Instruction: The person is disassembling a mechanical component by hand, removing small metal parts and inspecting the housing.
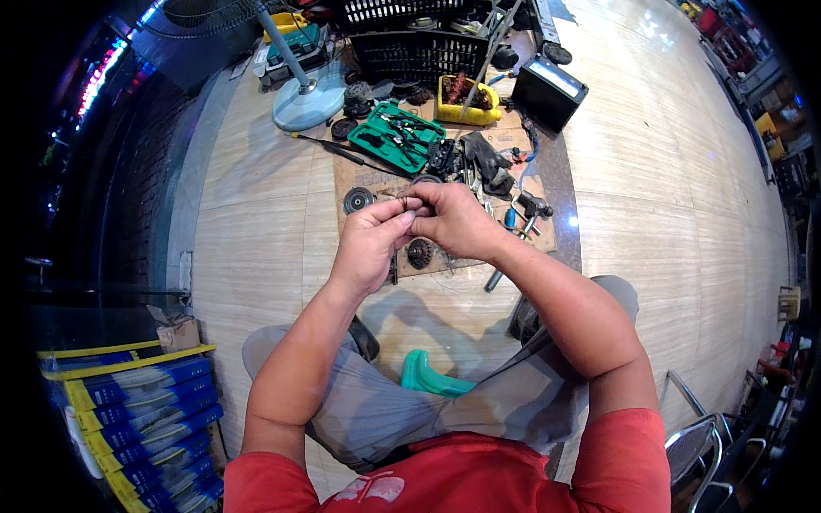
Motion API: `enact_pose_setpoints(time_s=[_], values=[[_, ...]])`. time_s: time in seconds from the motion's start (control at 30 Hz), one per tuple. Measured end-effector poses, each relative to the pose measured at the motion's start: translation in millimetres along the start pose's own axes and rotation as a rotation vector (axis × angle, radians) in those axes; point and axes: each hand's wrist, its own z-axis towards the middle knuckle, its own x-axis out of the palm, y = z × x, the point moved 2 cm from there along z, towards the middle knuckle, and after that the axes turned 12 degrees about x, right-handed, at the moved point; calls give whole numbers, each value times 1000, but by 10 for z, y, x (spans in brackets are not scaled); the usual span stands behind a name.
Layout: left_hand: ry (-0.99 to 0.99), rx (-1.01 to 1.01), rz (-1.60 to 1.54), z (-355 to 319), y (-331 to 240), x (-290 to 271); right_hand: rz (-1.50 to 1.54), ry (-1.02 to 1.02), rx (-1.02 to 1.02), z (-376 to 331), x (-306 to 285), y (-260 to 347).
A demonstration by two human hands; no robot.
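Observation:
My left hand [374, 244] and my right hand [453, 220] meet over a sheet of cardboard [368, 175] on the floor. Together their fingertips pinch a small dark ring-shaped part [404, 203], too small to make out further. Below the hands a dark toothed gear [419, 253] lies on the cardboard. A round grey disc part [357, 200] lies left of the hands. I sit on a low green stool [428, 376], knees apart.
An open green tool case [395, 135] with pliers, a yellow tray [466, 101] of parts, a black battery box [547, 90], a fan base [308, 101] and black crates [410, 51] stand beyond the cardboard. Blue and yellow boxes [141, 410] are stacked at my left. Metal chair frames [701, 436] are at my right.

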Motion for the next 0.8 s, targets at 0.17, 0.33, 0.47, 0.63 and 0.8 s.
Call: enact_pose_setpoints(time_s=[0.17, 0.33, 0.47, 0.63, 0.8], values=[[-80, 43, -231, 63, 24, -73, 164, 2, -65, 82, 116, -172], [-226, 150, -318, 122, -96, -356, 310, 176, 316, 66, 202, -132], [-298, 213, -304, 169, -179, -410, 347, 222, 301, 44, 215, -160], [-272, 205, -301, 152, -228, -419, 276, 203, 249, 75, 212, -208], [-29, 41, -262, 120, -341, -368, 3, 159, 114, 136, 39, -279]])
